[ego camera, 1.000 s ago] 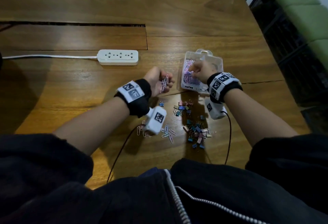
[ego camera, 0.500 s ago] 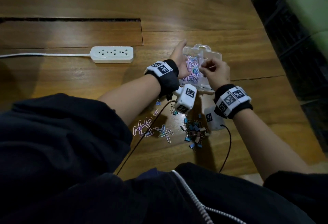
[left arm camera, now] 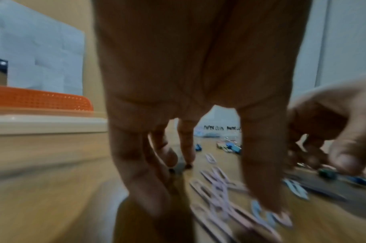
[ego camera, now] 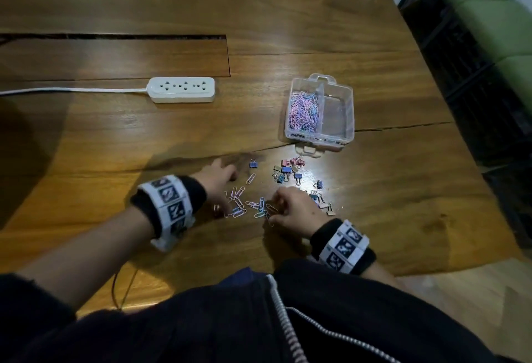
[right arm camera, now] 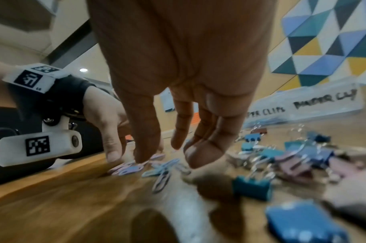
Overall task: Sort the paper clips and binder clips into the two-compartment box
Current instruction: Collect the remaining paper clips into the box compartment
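Note:
The clear two-compartment box [ego camera: 347, 109] stands on the table, its left compartment full of pink and blue paper clips [ego camera: 303, 112], its right one bare. Its front reads "paper clips" and "binder clips" [right arm camera: 323, 102]. Loose paper clips [ego camera: 241, 204] lie between my hands. Binder clips [ego camera: 288, 171] lie nearer the box, with more beside my right hand. My left hand [ego camera: 227, 190] points its fingers down onto the table, thumb [left arm camera: 265, 189] on a clip. My right hand [ego camera: 280, 207] hovers over the clips with fingers [right arm camera: 145, 139] straight, holding nothing.
A white power strip [ego camera: 181, 89] with its cable lies to the left of the box. A long slot [ego camera: 115, 37] cuts the tabletop behind it. The table's right edge [ego camera: 460, 132] curves close to the box. An orange basket [left arm camera: 38, 98] shows in the left wrist view.
Both hands have drawn back from the box to the loose clips near me. The paper clips that my left hand held are gone from it.

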`<state>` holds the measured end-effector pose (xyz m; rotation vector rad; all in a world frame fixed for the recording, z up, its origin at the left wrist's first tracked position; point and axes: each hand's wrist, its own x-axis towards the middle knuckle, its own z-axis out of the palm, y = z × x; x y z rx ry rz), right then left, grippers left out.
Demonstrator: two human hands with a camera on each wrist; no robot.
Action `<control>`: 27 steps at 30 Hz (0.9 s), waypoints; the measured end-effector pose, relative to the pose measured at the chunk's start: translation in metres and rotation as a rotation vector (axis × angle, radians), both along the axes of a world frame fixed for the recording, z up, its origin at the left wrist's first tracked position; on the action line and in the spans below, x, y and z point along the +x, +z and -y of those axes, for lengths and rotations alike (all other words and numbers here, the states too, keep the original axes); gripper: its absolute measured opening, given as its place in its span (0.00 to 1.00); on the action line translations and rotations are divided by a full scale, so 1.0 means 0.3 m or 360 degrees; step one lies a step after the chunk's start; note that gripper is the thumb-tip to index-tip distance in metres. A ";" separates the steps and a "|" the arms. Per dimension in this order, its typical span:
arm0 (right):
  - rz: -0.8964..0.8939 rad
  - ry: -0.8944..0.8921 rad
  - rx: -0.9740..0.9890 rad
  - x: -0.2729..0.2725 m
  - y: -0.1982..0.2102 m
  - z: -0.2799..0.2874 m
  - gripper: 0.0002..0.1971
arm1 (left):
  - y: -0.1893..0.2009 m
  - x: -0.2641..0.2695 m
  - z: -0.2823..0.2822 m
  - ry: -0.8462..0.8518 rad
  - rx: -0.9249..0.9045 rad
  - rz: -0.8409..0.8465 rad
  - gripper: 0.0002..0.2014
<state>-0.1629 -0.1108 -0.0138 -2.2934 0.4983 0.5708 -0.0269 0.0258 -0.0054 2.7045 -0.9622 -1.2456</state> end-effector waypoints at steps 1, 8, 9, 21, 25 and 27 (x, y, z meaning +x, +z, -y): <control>-0.0004 0.0033 -0.0002 -0.007 -0.010 -0.018 0.17 | -0.016 -0.020 -0.022 -0.0034 0.0001 0.0021 0.37; 0.0148 -0.0118 -0.0010 -0.009 -0.066 -0.067 0.19 | -0.075 -0.116 -0.033 0.0160 -0.0444 0.0027 0.25; 0.0219 -0.0172 -0.0032 -0.002 -0.068 -0.068 0.18 | -0.072 -0.117 -0.024 0.0199 -0.0500 0.0008 0.26; 0.0232 0.0030 -0.0255 0.023 -0.083 -0.079 0.22 | -0.083 -0.183 0.019 -0.0176 -0.0419 0.0476 0.20; 0.0250 0.0020 -0.0296 0.029 -0.086 -0.072 0.17 | -0.083 -0.180 0.017 -0.0232 -0.0453 0.0496 0.13; 0.0193 0.0016 -0.0322 0.035 -0.074 -0.064 0.18 | -0.078 -0.155 0.011 -0.0087 -0.0532 0.0395 0.12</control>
